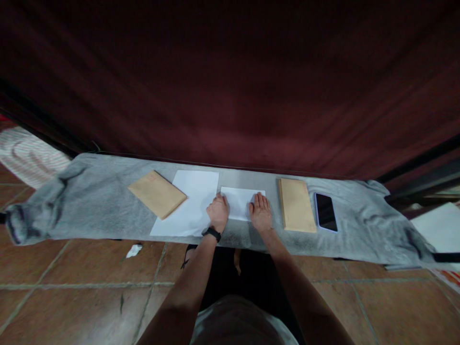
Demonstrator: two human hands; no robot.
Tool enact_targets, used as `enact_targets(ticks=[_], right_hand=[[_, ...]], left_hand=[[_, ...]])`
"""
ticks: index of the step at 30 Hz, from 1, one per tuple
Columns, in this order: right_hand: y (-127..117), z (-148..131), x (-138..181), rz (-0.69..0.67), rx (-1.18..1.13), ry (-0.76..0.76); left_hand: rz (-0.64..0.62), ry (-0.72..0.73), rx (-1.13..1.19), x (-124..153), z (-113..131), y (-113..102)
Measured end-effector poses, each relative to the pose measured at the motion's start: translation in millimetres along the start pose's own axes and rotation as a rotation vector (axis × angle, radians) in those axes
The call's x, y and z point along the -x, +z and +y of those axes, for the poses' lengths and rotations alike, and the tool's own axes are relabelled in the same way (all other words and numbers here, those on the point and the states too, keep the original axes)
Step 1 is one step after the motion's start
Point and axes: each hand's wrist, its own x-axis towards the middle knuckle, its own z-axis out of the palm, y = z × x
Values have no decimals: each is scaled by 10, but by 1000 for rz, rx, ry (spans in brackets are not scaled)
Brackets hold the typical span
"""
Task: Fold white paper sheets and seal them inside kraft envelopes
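A white sheet of paper, apparently folded, lies crosswise on the grey cloth between my hands. My right hand rests flat on its right part, fingers stretched out and pointing away from me. At the paper's left edge is my left hand, its fingers curled into a closed shape; whatever they may hold is hidden. A wristwatch band circles my left wrist. Beside that hand, larger white paper lies flat, partly under a tilted brown envelope. Another stack of brown envelopes sits right of my right hand.
A phone with a pale purple edge lies right of the envelope stack. Grey cloth covers the long narrow surface. A dark red curtain-like sheet rises behind it. On the tiled floor lies a crumpled white scrap.
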Motion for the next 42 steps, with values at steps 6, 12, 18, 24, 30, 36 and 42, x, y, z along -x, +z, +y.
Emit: enact_targets(ticks=[6,12,18,24,30,36,42], right_hand=[[-7,11,8,-18,-5,2],[-24,34,-24,-35,-20,-25],[-66,42,-51,-104,-8,-21],[-46,26,-23,-70,-13,-16],[7,17,-6,-10,-18,-32],[-6,68,16,-76,-9,-57],[-14,99,31,-105,-12,-71]], left_hand=[[10,-11,0,11,18,1],[4,-1,-1,-11,13,15],[-5,-8,3,-4,21,-18],[-35,-22,21,4,30,-104],[51,97,32,114,38,-296],[78,537,164,478,345,-177],[-24,519,168,582,429,237]])
